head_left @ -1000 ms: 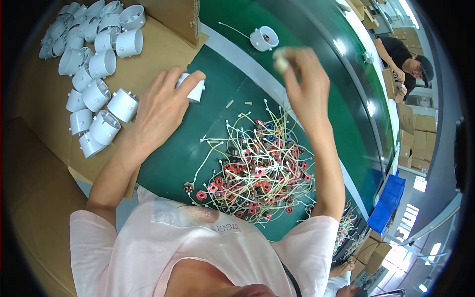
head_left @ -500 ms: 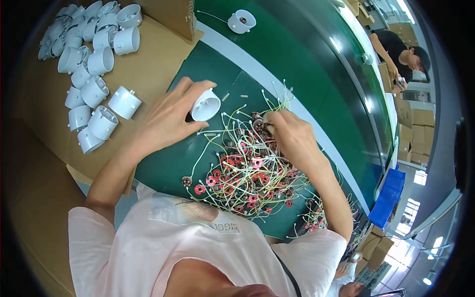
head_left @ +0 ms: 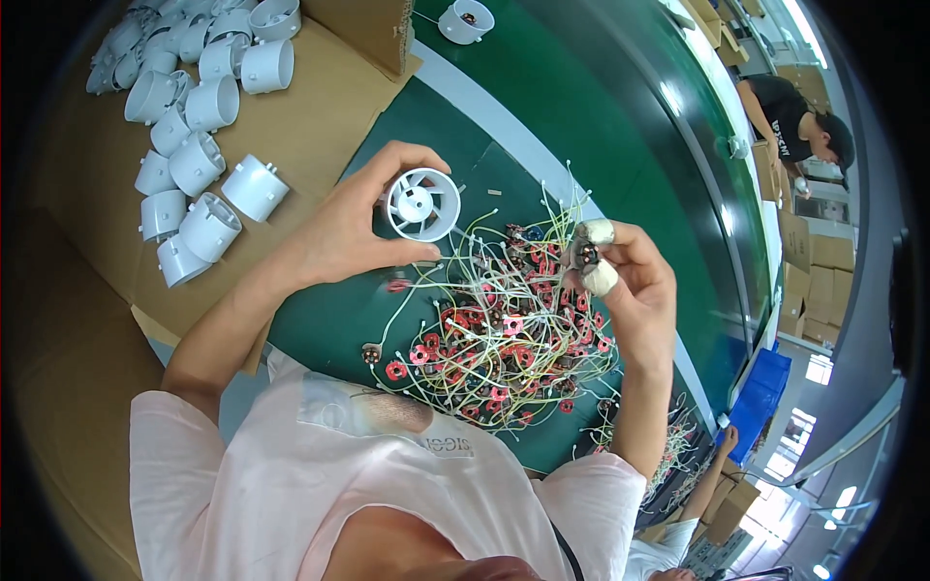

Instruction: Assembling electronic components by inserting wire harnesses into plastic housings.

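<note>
A white round plastic housing [head_left: 418, 204] with spokes around a central hub is gripped at its rim by my left hand [head_left: 351, 225]. Its open face is turned up, showing the spokes. On the right, my right hand [head_left: 641, 290] pinches a small dark coil part [head_left: 587, 255] between thumb and forefinger, both wearing pale finger covers. Between and below the hands lies a tangled heap of small red and dark coil parts with white and yellow wires [head_left: 504, 334]. Nothing joins the housing and the coil part; they are apart.
Many white housings [head_left: 208, 225] lie on a cardboard sheet [head_left: 310, 126] at the left. A green conveyor belt [head_left: 591, 116] runs beyond the table, carrying one white housing [head_left: 466, 21]. A blue bin [head_left: 760, 392] and a person [head_left: 790, 121] are on the right; another person's arm [head_left: 709, 484] shows lower right.
My right hand has lifted from the heap and moved right, bringing up a coil part. My left hand has turned the housing so its spoked inside faces up.
</note>
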`<act>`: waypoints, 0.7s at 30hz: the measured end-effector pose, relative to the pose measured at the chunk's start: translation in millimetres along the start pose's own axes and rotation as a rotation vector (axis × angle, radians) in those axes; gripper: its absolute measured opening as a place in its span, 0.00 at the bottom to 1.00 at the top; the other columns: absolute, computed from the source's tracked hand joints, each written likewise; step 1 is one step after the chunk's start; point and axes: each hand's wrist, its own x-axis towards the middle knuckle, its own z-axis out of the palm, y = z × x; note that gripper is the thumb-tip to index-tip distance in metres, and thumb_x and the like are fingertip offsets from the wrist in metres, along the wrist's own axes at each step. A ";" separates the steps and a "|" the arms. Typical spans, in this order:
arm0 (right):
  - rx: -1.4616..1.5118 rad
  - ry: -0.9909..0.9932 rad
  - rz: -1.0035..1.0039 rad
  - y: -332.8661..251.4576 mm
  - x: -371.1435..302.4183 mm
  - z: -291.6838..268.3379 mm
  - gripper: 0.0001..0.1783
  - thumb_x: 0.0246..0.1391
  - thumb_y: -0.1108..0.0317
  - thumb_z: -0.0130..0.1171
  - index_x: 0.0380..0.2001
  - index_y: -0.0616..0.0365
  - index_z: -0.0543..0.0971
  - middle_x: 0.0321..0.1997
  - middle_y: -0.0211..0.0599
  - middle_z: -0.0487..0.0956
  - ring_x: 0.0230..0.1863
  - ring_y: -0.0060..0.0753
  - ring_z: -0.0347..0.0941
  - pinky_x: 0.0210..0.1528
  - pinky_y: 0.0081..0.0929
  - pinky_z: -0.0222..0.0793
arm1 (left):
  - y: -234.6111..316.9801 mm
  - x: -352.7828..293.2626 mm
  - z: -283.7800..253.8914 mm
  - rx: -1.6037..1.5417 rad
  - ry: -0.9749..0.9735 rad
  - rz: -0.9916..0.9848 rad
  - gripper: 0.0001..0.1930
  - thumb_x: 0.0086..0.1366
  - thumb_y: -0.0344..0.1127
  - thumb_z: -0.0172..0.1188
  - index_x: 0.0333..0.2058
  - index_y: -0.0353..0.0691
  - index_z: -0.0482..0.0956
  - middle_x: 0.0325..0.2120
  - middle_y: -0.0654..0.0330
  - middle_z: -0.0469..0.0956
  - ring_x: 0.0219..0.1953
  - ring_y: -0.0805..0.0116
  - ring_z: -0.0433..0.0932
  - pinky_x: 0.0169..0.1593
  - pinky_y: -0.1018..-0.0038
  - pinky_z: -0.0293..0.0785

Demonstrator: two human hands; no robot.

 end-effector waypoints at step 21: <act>0.511 -0.010 0.049 13.9 28.9 36.5 0.23 0.52 0.57 0.60 0.45 0.61 0.70 0.28 0.34 0.71 0.23 0.20 0.63 0.27 0.21 0.60 | 1.9 -3.4 4.0 0.083 0.101 0.137 0.36 0.46 0.21 0.61 0.56 0.38 0.58 0.51 0.56 0.62 0.54 0.66 0.66 0.58 0.72 0.61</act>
